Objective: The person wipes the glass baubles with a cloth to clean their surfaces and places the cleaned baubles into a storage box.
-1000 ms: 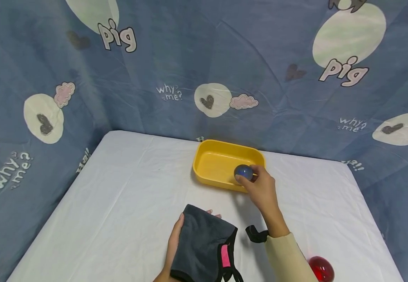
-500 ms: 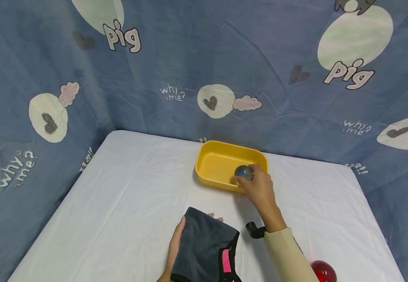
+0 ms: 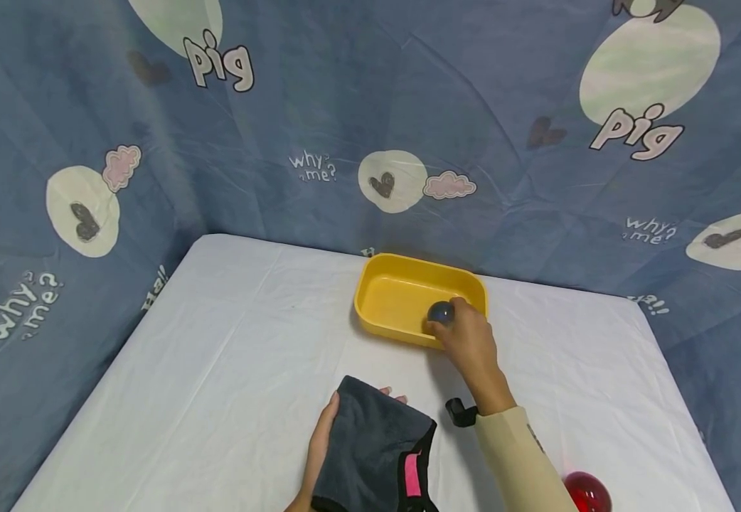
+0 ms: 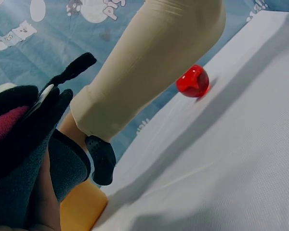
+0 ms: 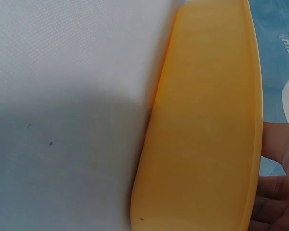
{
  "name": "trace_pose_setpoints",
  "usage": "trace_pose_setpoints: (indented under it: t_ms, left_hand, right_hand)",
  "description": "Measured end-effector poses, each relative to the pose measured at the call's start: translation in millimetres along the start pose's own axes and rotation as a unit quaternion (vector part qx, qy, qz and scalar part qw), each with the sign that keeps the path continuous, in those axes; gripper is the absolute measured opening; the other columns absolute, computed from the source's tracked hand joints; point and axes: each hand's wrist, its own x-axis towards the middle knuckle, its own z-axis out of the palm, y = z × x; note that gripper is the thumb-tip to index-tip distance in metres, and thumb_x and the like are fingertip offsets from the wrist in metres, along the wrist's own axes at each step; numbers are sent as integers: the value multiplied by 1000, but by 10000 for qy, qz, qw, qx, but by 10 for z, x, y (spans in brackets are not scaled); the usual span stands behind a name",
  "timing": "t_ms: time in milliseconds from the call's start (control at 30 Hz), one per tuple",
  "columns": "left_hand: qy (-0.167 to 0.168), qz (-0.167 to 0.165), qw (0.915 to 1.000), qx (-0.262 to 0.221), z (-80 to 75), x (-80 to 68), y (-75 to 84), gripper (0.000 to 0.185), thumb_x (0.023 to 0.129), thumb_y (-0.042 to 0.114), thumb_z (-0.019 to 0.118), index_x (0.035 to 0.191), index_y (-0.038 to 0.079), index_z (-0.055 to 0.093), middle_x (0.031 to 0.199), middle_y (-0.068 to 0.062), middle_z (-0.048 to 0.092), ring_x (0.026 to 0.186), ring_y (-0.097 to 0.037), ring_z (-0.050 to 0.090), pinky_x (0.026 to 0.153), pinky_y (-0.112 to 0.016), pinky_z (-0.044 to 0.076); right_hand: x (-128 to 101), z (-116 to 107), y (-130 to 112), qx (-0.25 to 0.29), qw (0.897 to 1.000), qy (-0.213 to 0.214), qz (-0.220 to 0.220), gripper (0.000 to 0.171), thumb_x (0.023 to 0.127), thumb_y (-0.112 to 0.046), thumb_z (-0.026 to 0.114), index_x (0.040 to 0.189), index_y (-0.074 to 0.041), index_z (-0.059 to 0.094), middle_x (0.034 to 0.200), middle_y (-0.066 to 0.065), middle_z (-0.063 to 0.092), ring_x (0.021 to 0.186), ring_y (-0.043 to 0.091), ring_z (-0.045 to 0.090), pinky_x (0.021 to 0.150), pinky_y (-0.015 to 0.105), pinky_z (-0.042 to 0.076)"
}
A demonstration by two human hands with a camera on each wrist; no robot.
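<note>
While the right hand (image 3: 469, 341) pinches a blue ball (image 3: 440, 312) over the yellow tub (image 3: 383, 295), a red ball (image 3: 584, 492) lies apart.

Ball (image 3: 441, 312): dark blue-grey, glossy, with a small pale highlight.
Tray (image 3: 396, 295): plain yellow all over, a deeper orange-yellow on its outer wall in the right wrist view (image 5: 202, 120).
Cloth (image 3: 370, 448): dark charcoal grey, with a bright pink tag and black edging.
Red ball (image 3: 585, 492): shiny, translucent red.
Table cover (image 3: 217, 370): plain white, with soft grey shadows.
Sleeve (image 3: 524, 462): pale cream.
Wrist strap (image 3: 460, 412): black.
Backdrop (image 3: 319, 107): dusky blue cloth printed with cream ovals, dark hearts, pink clouds and white lettering.
</note>
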Motion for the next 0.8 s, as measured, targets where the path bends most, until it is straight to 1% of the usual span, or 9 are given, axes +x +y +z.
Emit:
trace_pose_setpoints:
  t_ms: [167,300,400,633,800]
  left_hand:
    - [224,-65,9997,-48,33,1,-1,81,109,64,13,165,5,16,154,-10,51,144,-26,45,120,-43,32]
    - [421,-91,9990,-125,58,9,-4,84,108,66,15,166,5,10,157,-11,48,146,-25,43,121,-43,31]
    - [530,-105,9984,-189,69,13,-8,86,108,67,16,167,4,8,159,-12,45,147,-24,42,122,-43,30]
    - [575,-128,9979,-277,69,11,-8,86,107,67,16,166,4,7,158,-12,46,146,-22,43,122,-42,29]
    - [608,-129,9975,-327,64,11,-12,86,108,67,17,166,4,6,159,-12,45,146,-23,43,122,-42,29]
  right_hand:
    - [18,4,-22,-84,9999,-125,66,59,88,-28,87,130,5,60,117,26,69,101,43,68,88,55,56]
    - [34,-6,-37,-224,9993,-245,158,60,89,-30,86,131,5,61,118,27,70,103,43,68,90,56,55]
    - [38,-7,-38,-336,9989,-269,172,59,89,-31,86,130,4,62,115,26,70,101,42,68,89,55,56]
    - [39,-12,-47,-468,9980,-377,197,58,89,-33,86,128,4,63,112,26,71,96,41,69,85,54,57]
    - [42,-18,-54,-485,9978,-406,198,56,89,-32,86,126,4,64,107,25,72,90,38,69,79,52,58]
